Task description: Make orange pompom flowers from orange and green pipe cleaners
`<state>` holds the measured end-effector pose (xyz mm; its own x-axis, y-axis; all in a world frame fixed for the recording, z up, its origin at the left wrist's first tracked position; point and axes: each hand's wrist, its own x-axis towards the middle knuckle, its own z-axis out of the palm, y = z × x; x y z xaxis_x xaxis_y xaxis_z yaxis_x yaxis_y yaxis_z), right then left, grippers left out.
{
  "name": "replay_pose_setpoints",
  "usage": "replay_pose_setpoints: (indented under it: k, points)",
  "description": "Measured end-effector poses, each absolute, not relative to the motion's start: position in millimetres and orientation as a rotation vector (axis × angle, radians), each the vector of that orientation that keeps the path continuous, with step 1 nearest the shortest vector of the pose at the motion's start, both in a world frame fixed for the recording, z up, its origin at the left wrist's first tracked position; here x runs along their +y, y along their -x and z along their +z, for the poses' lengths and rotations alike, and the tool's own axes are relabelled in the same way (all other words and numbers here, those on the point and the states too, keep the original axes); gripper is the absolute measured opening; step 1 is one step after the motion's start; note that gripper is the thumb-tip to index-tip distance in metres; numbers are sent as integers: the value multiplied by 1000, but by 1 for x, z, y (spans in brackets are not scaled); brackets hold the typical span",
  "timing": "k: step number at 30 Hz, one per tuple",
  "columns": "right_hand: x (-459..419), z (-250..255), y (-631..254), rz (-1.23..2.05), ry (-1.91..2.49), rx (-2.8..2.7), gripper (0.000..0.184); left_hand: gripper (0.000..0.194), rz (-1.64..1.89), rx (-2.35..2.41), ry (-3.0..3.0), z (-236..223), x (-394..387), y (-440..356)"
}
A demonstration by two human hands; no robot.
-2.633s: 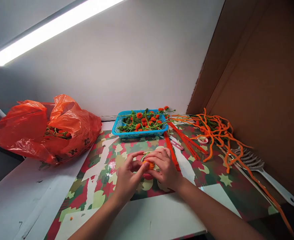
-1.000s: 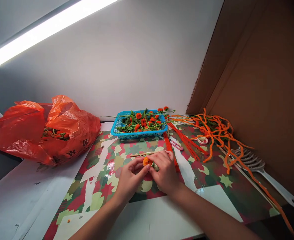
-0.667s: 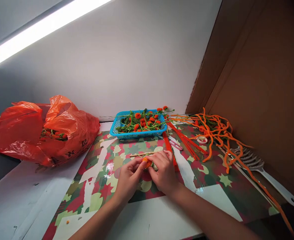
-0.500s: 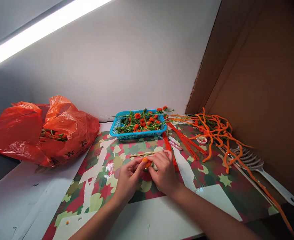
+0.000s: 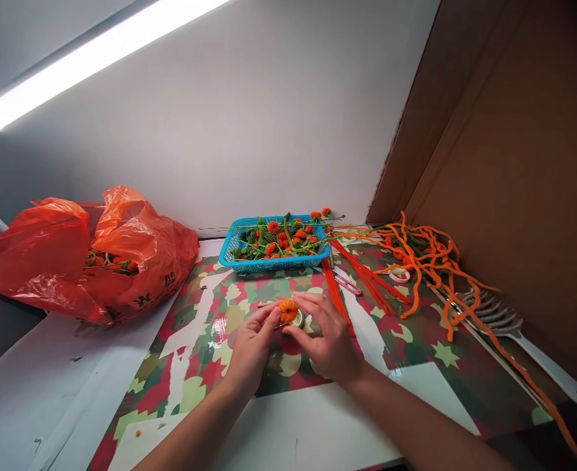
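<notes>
Between the thumb and fingers of my left hand (image 5: 250,343) is a small, ribbed orange pipe-cleaner ball (image 5: 287,311), shaped like a little pumpkin. Close by on its right is my right hand (image 5: 328,337), its thumb and fingers apart, with the fingertips near the ball; whether they touch it I cannot tell. Just behind the ball, partly hidden by my right hand, shows a round green-rimmed piece (image 5: 299,318), perhaps a tape roll. A thin stick (image 5: 265,304) lies past my left fingertips, mostly covered.
Beyond my hands, a blue basket (image 5: 273,264) holds orange balls on green stems. Red pipe cleaners (image 5: 336,294), a pink-handled tool (image 5: 347,284) and a white ring (image 5: 399,275) lie nearby. Tangled orange strands (image 5: 419,261) and a white-handled brush (image 5: 548,363) are right; a red plastic bag (image 5: 141,288) stands left.
My right fingers have come away from around the orange ball and spread, leaving more of it showing in my left fingers. The whole view has shifted slightly.
</notes>
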<state>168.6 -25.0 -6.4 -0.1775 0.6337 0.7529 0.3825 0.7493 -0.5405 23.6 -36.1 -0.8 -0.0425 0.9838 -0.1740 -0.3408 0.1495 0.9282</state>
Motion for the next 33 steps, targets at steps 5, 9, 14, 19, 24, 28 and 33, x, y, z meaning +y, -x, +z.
replay_pose_setpoints:
  k: [5, 9, 14, 19, 24, 28, 33]
  points:
    - [-25, -6, -164, 289, 771, -1827, 39, 37, 1248, 1070, -862, -1, -39, -28]
    - [-23, -6, -164, 362, 824, -1820, 33, 36, 1253, 1096, -939, 1, -39, -30]
    - [-24, -5, -164, 360, 851, -1823, 29, 35, 1251, 1135, -979, 3, -42, -31]
    - [-26, -5, -161, 324, 850, -1827, 26, 35, 1236, 1157, -993, 4, -43, -30]
    - [-27, -4, -160, 302, 841, -1813, 24, 32, 1235, 1143, -939, 3, -41, -28]
    - [-27, -3, -162, 379, 793, -1766, 30, 31, 1234, 1062, -796, 3, -39, -26]
    - [-29, -3, -167, 469, 836, -1685, 40, 36, 1236, 995, -602, 5, -37, -25]
